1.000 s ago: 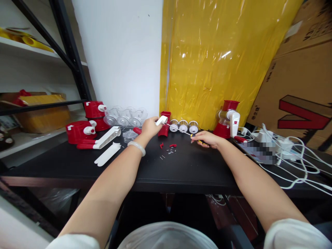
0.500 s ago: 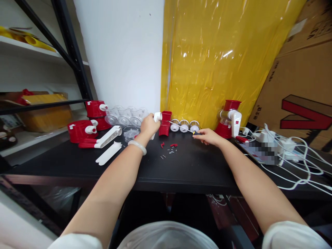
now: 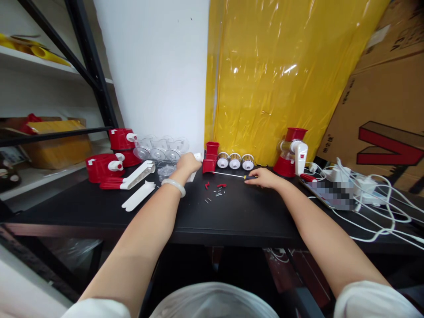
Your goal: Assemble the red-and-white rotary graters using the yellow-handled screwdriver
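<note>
My left hand is closed around a white plastic part, most of it hidden by my fingers. In my right hand is a screwdriver held nearly level, its thin shaft pointing left. Its tip lies by the lower edge of the red plastic hoppers, just right of my left hand. Whether it touches them I cannot tell. On the table below are small red pieces and several screws and pins. Three metal drums with white ends stand behind the shaft.
At the left are red bases, white crank-arm parts with red handles, and clear plastic parts. An assembled red-and-white grater stands at the right, near a phone and tangled white cables. Yellow-wrapped material rises behind.
The screwdriver has swung down to nearly level, its tip lower. My left hand has turned and shifted slightly left and down with the white part, which shows less.
</note>
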Demonstrator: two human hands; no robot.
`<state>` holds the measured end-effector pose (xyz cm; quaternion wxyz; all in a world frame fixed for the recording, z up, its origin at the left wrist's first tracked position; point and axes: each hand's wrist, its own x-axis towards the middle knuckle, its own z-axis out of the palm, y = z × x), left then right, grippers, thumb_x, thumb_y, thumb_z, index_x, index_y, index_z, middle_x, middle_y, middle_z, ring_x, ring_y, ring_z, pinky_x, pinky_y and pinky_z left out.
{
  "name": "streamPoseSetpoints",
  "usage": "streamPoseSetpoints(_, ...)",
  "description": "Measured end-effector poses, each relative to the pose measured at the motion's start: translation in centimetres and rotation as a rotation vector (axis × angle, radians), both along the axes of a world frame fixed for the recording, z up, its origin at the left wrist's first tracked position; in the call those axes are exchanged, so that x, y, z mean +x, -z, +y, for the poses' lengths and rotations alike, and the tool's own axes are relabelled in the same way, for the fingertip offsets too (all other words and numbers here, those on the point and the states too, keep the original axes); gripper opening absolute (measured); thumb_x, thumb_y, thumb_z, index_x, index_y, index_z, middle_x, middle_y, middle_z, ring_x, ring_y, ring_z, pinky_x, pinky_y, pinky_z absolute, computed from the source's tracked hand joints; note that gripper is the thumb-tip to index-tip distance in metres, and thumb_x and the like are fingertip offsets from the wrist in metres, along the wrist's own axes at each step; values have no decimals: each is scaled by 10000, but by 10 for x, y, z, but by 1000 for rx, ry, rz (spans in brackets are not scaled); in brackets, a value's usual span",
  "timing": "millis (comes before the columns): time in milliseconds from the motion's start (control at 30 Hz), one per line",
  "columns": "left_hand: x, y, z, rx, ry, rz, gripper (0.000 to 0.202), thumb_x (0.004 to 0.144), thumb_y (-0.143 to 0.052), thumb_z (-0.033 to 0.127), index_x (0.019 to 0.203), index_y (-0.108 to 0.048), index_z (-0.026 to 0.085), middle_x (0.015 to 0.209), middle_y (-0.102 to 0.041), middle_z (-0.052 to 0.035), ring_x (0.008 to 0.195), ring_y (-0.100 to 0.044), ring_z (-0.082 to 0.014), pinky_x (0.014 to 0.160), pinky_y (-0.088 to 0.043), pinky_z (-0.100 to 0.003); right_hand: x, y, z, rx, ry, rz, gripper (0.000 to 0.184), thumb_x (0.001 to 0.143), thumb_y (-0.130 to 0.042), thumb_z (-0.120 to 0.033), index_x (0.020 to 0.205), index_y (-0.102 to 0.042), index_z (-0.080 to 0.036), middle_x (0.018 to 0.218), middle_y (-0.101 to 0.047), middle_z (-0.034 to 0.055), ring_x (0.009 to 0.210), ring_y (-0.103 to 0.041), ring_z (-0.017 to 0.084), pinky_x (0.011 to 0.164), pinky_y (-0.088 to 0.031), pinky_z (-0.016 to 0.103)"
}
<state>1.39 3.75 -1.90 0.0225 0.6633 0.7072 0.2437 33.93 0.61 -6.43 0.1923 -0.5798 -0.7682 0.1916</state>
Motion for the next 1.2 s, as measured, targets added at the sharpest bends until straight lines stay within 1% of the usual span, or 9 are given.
streamPoseSetpoints(167,-1,6,5,-26,36,21,412,694,-635,333,1032,-697,106,1069,-704,-229,965,-684,-319,702,-494,-298,-1,0,0,31,-9,-43,444,688,-704,-599,820,-685,-176,585,-589,-22,466,-514,93,495,-398,220)
streamPoseSetpoints(300,-3,8,5,-27,36,22,423,701,-629,348,1044,-698,110,1075,-704,-226,977,-682,-322,713,-497,-304,-1,1,0,22,-27,-67,467,701,-669,-643,793,-677,-185,573,-594,-14,479,-538,112,498,-404,227)
streamPoseSetpoints(433,-4,9,4,-52,30,43,426,710,-628,367,1046,-704,117,1087,-701,-223,996,-677,-324,733,-500,-307,-1,1,0,14,-21,-72,481,707,-653,-660,805,-682,-190,573,-596,-10,479,-542,117,495,-406,230)
streamPoseSetpoints(567,-3,9,1,-85,43,72,448,735,-613,405,1061,-700,110,1092,-695,-233,1004,-673,-339,744,-503,-325,-1,0,-1,21,-13,-83,468,712,-657,-649,806,-689,-192,573,-598,-9,497,-550,120,513,-409,230)
streamPoseSetpoints(733,-2,9,-1,-95,27,93,442,714,-640,404,1042,-708,116,1088,-696,-233,1022,-668,-340,782,-498,-332,-1,0,-1,63,-13,-114,447,719,-665,-620,838,-708,-191,655,-643,4,557,-574,128,572,-425,239)
streamPoseSetpoints(833,-5,13,2,-89,36,84,435,677,-682,410,1007,-718,129,1024,-713,-221,997,-674,-339,801,-496,-342,1,1,1,90,-9,-137,417,715,-682,-586,865,-727,-198,725,-676,14,627,-598,145,621,-437,249)
streamPoseSetpoints(967,-9,19,6,-78,62,95,431,626,-721,399,987,-722,163,985,-727,-186,967,-679,-311,799,-497,-321,5,5,8,144,6,-169,316,699,-730,-469,885,-747,-214,836,-711,22,751,-629,170,680,-451,254)
streamPoseSetpoints(1067,-9,19,6,-105,41,147,442,631,-710,359,1024,-717,156,1059,-712,-201,992,-670,-326,797,-505,-337,11,9,13,158,45,-183,247,680,-753,-379,877,-754,-230,844,-717,15,776,-636,175,694,-461,256)
streamPoseSetpoints(1200,-6,15,5,-168,-8,215,431,679,-654,281,1082,-704,135,1167,-672,-226,1063,-646,-359,824,-515,-388,18,12,17,168,107,-192,224,675,-758,-324,880,-755,-234,864,-723,24,798,-644,181,711,-471,257)
